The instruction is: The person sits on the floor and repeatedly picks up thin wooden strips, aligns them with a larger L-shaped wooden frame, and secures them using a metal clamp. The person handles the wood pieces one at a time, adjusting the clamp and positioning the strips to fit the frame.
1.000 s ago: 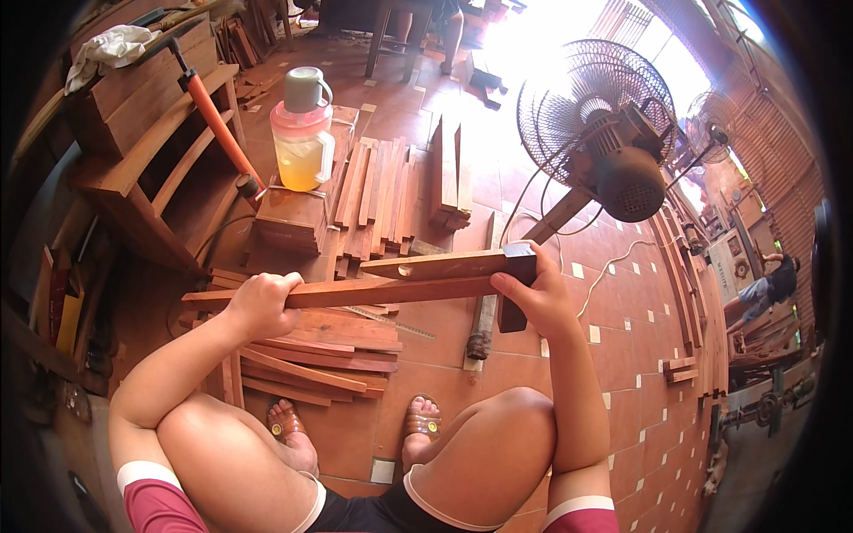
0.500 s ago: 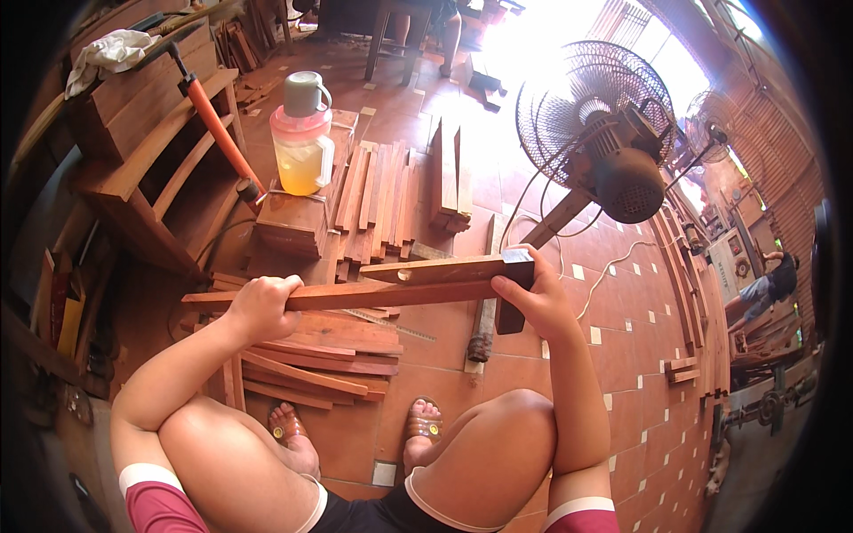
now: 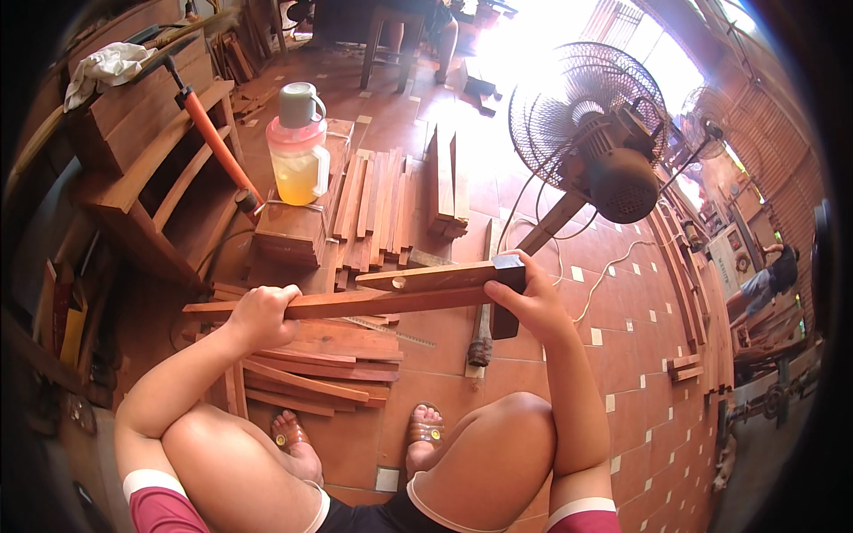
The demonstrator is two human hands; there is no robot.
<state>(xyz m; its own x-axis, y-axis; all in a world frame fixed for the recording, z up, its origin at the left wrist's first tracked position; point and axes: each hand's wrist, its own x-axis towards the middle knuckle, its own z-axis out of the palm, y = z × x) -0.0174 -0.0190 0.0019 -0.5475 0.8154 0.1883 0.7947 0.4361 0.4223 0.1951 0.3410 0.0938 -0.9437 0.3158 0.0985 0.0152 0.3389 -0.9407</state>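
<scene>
Left hand and right hand grasp a wood strip

At far left, a white cloth lies over a wooden cabinet, with an orange tube slanting beside it. A jug of yellow liquid, topped by a grey cup, stands on a wooden block. The left hand is clenched round the strip near its left end, above a pile of slats on the tiled floor. A thin ruler shows beyond the strip, and more slats lie farther off. The strip runs level across to the right hand, which grips its right end together with an L-shaped tool, thumb on the near side. The tool's long arm lies along the strip's far side; its dark end reaches below the strip. Farther right stand a fan and, near the edge, another person.
</scene>
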